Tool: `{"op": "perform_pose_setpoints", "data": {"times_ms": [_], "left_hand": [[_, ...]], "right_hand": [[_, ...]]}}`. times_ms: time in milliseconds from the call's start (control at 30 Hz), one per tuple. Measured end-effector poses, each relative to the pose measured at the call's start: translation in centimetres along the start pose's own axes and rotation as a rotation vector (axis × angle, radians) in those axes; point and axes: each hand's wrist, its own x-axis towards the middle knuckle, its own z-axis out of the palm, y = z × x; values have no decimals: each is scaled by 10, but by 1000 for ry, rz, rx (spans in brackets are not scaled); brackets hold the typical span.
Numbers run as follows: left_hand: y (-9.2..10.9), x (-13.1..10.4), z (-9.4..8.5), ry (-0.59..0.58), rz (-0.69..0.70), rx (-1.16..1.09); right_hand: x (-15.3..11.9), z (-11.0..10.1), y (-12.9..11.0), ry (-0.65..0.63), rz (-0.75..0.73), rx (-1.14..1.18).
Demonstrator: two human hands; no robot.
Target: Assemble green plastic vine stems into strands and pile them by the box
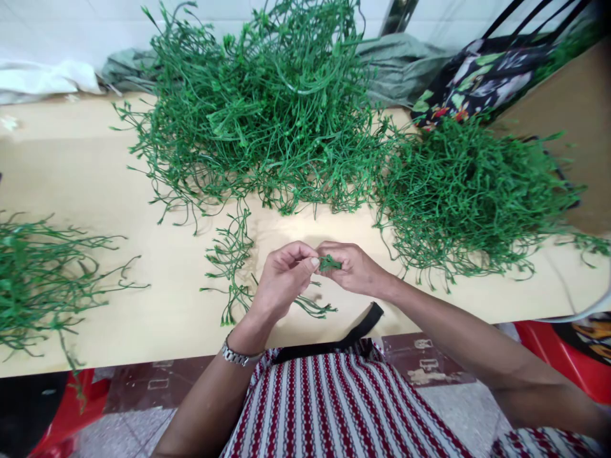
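My left hand, with a metal watch at its wrist, is closed in a pinch, its thumb and finger at the end of a small green plastic sprig. My right hand holds the sprig's leafy part in curled fingers, touching the left fingertips. Thin green stems stick out below my left hand, over the table; whether it grips them is hidden. Left of my hands, a short row of green stems lies on the pale table.
A large heap of green stems fills the back middle, a second heap the right, and a third the left edge. A floral bag and cardboard stand back right. A black strap crosses the front edge.
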Motion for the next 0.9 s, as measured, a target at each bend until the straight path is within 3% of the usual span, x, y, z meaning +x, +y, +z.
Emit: {"op": "perform_pose_setpoints", "data": {"times_ms": [200, 300, 433, 533, 700, 800, 900], "left_hand": [[3, -2, -2, -35, -36, -43], [0, 0, 1, 9, 24, 30], [-4, 3, 9, 89, 178, 267], [-6, -3, 17, 122, 228, 341], [-7, -16, 27, -11, 172, 285], [0, -9, 20, 77, 129, 36], [9, 1, 7, 157, 124, -142]], "right_hand": [[-5, -5, 2, -18, -123, -506], [-2, -5, 7, -38, -179, -737], [10, -3, 12, -113, -11, -896], [21, -10, 15, -122, 139, -949], [28, -34, 14, -19, 270, -1009], [22, -40, 5, -42, 218, -963], [16, -39, -4, 35, 229, -683]]}}
